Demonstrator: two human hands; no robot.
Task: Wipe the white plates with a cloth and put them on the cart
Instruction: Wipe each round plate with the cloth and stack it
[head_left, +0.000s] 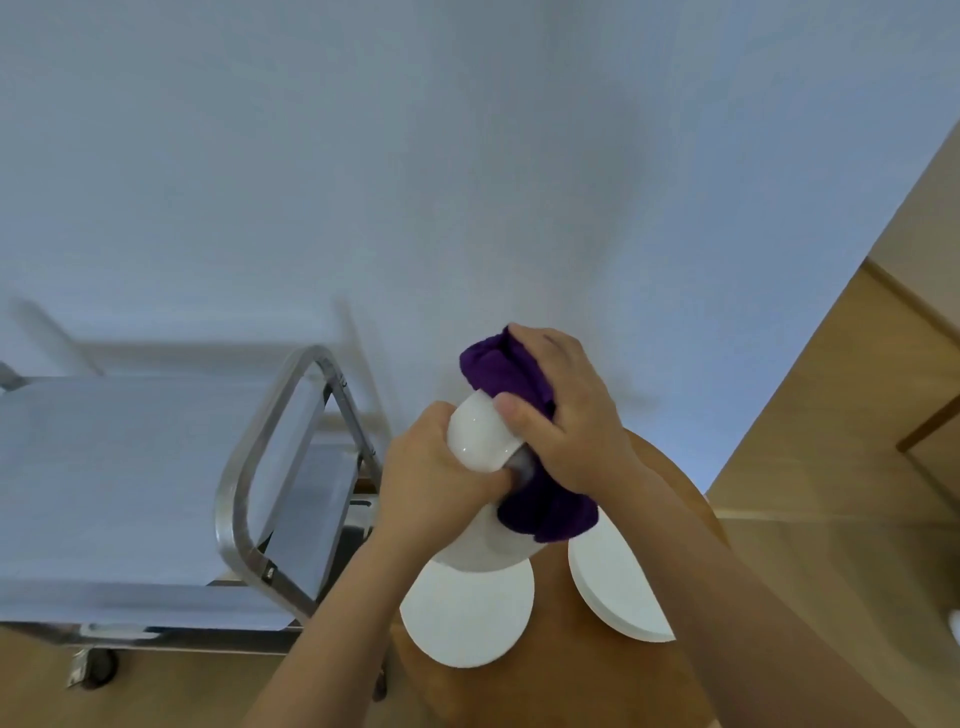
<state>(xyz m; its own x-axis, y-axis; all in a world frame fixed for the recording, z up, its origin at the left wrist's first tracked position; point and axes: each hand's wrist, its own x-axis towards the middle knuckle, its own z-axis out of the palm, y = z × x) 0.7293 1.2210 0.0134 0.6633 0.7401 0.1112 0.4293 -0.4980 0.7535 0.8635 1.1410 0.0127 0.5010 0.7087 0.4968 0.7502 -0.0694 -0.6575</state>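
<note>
Two hands up at centre: your left hand (436, 483) grips a white plate (480, 439) by its lower edge, fingers curled round it, plate tilted & held off the table. Your right hand (563, 415) clutches a purple cloth (550, 512) bunched vs. the plate, thumb on the plate face. Two more white plates lie flat on the round wooden table (582, 691): one plate at 6 o'clock (467, 618), the other plate at 4 o'clock (618, 587), apart. Metal cart (156, 467) w/ bare top shelf sits at 9 o'clock, beside the table.

Glossy white ceramic plate (480, 434), fuzzy purple cloth (545, 512), brushed metal cart (244, 467), smooth wooden table (561, 670)
</note>
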